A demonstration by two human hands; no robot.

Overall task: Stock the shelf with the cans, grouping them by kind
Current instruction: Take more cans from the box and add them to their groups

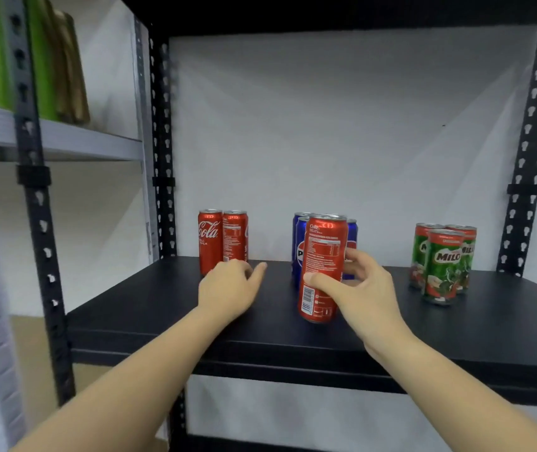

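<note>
Cans stand in three groups along the back of the black shelf (162, 321), and from my head camera I see them sorted by kind. Two red Coca-Cola cans (223, 239) stand upright, touching each other, near the back left corner. A cluster of blue Pepsi cans (299, 243) sits at the middle of the back edge, partly hidden. Three green Milo cans (443, 265) stand bunched together toward the right edge.

My right hand (361, 288) grips another red Coca-Cola can (322, 269) upright, thumb across its front and fingers wrapped behind, just in front of the Pepsi group; I cannot tell whether its base touches the shelf. My left hand (228, 288) lies palm down over the shelf just before the two red cans, fingers loosely bent with the index finger stretched out to the right, holding nothing.

At far left a grey rack (58, 138) carries green and brown packages (45, 60).
</note>
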